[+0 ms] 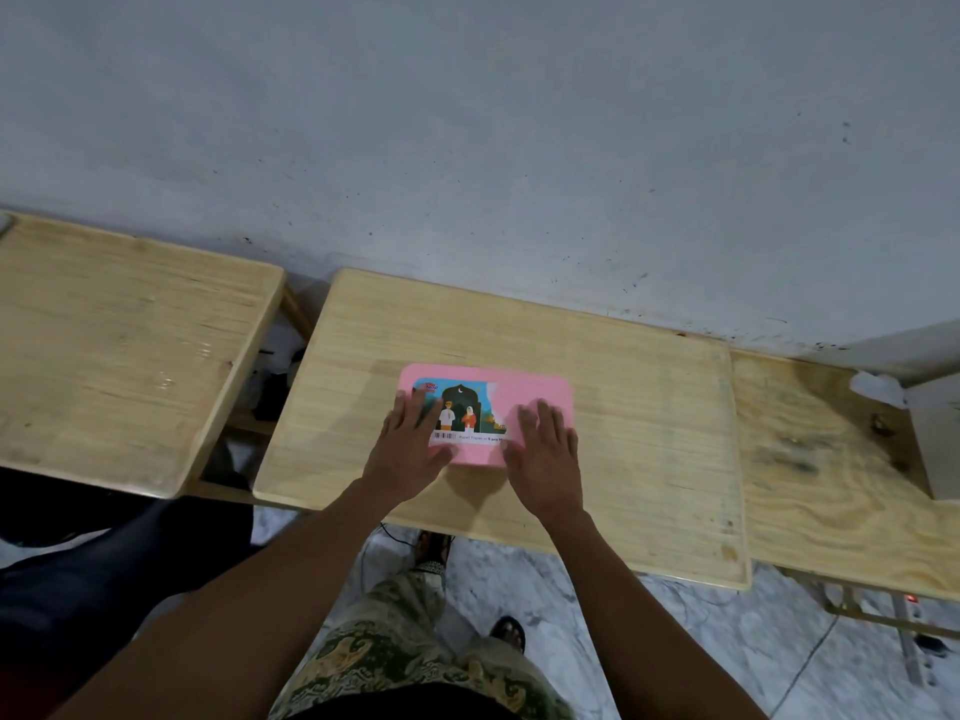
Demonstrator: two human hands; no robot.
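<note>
A flat pink box (530, 389) with a partly torn picture label lies on the middle wooden table (649, 439). My left hand (410, 449) rests flat on the box's left part, fingers straight over the label. My right hand (545, 454) lies flat on the box's right part, fingers straight and together. The near edge of the box is hidden under both hands.
A second wooden table (119, 356) stands to the left across a narrow gap with dark objects below. A plywood top (831, 480) adjoins on the right, with a white object (935, 439) at its far right. A grey wall runs behind. Cables lie on the marble floor.
</note>
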